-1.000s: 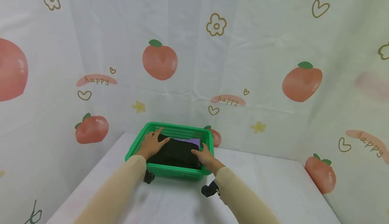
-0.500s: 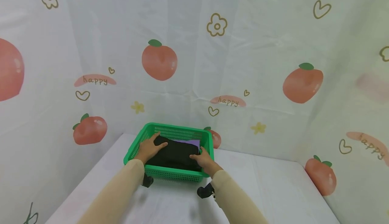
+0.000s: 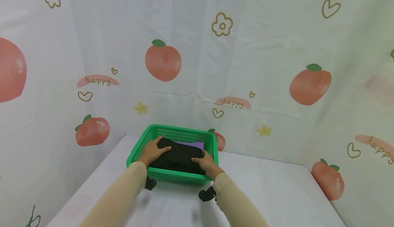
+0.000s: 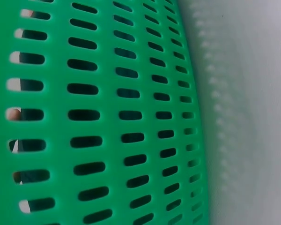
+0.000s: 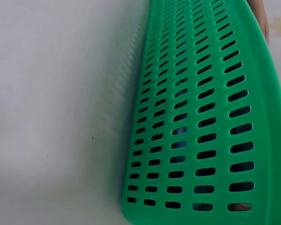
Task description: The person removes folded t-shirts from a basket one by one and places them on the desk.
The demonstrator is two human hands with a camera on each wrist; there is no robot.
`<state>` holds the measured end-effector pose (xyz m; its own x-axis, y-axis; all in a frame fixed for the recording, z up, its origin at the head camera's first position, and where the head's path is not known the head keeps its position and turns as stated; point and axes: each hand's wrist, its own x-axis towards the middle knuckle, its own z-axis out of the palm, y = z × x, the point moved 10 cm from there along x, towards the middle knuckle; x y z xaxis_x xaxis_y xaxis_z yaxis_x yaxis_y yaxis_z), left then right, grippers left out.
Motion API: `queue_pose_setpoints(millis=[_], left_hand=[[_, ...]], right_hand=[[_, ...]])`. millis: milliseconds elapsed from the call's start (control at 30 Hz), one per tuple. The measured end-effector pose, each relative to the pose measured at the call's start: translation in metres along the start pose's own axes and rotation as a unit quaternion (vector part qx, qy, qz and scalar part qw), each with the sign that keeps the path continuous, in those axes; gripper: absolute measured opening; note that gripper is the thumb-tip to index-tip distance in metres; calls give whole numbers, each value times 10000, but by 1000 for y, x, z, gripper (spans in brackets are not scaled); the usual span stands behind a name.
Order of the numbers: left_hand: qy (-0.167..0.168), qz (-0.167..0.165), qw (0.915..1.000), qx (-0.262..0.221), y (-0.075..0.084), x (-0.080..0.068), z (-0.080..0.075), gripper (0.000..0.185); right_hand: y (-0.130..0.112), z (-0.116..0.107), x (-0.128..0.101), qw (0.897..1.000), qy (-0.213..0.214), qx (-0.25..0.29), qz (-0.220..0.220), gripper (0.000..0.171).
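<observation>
A folded black cloth (image 3: 176,156) lies in a green plastic basket (image 3: 181,174). My left hand (image 3: 152,151) grips its left end, thumb across the top and index finger along the far corner. At the other end my right hand (image 3: 207,162) holds the right edge, thumb on top, the other fingers mostly hidden behind the cloth. A flat purple piece (image 3: 197,145) shows behind the black cloth. Both wrist views look at the slotted basket wall (image 4: 56,98), and its rim (image 5: 271,117) hides most of the hands in the right wrist view.
The basket stands on a white-covered table (image 3: 261,182), close to the back curtain (image 3: 197,66) printed with peaches. A dark rounded wrist device (image 3: 207,194) hangs under the right forearm, and another (image 3: 150,184) under the left, both in front of the basket.
Both hands have come slightly lower and nearer on the cloth. My left index finger has come down from near the basket's back wall to the cloth's far corner. The basket has stayed put.
</observation>
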<state>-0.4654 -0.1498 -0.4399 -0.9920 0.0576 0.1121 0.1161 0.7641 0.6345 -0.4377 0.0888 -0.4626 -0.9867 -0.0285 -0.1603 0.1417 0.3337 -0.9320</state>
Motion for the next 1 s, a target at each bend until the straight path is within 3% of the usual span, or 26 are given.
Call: queue_pose_setpoints(millis=[433,667,1000], left_hand=[[-74,1,9999,89,-9,0,6,84],[-175,101,9998,-23,-9,1,6,85],[-203,51,9997,-145,-8,5,5,81]], right_hand=[[9,3,-1,9996,-3,106,257,81],[3,3,1,10000,13,93,18,87],[-3,1,7,9996,-8,232,-180,81]])
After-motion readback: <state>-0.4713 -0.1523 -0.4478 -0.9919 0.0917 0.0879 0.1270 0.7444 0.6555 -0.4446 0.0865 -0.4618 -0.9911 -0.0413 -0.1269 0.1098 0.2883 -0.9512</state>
